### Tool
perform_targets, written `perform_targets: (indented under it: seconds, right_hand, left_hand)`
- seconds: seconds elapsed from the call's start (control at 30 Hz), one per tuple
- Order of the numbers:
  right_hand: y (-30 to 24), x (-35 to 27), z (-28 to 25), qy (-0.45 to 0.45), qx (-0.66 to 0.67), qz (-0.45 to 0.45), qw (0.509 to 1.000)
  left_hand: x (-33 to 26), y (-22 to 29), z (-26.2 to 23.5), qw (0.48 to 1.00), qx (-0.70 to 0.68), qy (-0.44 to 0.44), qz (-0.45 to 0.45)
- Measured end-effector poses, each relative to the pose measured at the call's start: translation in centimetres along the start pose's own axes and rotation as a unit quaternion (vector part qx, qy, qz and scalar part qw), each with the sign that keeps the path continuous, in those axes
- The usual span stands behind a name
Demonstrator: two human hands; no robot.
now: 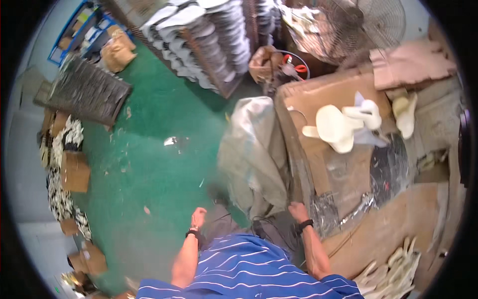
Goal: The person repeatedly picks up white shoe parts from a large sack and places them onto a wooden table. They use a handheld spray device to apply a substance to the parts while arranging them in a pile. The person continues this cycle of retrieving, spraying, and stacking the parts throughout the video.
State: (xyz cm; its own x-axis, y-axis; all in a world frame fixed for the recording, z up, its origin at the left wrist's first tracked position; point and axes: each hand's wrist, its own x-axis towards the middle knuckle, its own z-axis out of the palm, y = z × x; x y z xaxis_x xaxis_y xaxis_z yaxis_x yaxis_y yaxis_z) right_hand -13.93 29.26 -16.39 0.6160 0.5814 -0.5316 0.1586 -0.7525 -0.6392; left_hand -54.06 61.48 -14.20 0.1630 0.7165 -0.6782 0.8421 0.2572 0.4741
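Observation:
My left hand (198, 218) hangs low in front of my body over the green floor, its fingers loosely curled, with nothing visible in it. My right hand (298, 212) is also curled, beside the near corner of the cardboard-covered worktable (343, 172) and the lower end of a large grey-green woven sack (251, 154). Whether it touches either, I cannot tell. Cream-coloured gloves (336, 127) lie in a small pile on the table. Another cream glove (404, 114) lies to their right, and a pinkish stack of gloves (412, 65) sits at the table's far right.
Racks densely hung with grey-white pieces (209, 42) stand at the far side. A dark rack (87, 89) is far left. Cardboard boxes (74, 172) and pale heaps (57, 194) line the left wall. A large fan (356, 22) stands behind the table. More cream gloves (393, 271) lie near right.

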Motion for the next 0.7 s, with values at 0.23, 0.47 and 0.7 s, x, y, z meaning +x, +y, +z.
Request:
perform_targets:
  seconds: [0.23, 0.47, 0.7]
  right_hand:
    - [-1.8, -1.9, 5.2, 0.013, 0.121, 0.118, 0.986]
    - [-7.4, -2.5, 14.5, 0.016, 0.351, 0.252, 0.902]
    - [-10.8, 11.5, 22.7, 0.033, 0.786, 0.342, 0.514]
  left_hand:
    - [8.4, 6.1, -1.2, 0.979, 0.046, -0.196, 0.043]
    - [17.1, 12.2, 7.4, 0.925, -0.170, -0.301, -0.156]
    - [22.5, 13.4, 13.0, 0.907, -0.138, -0.352, -0.187]
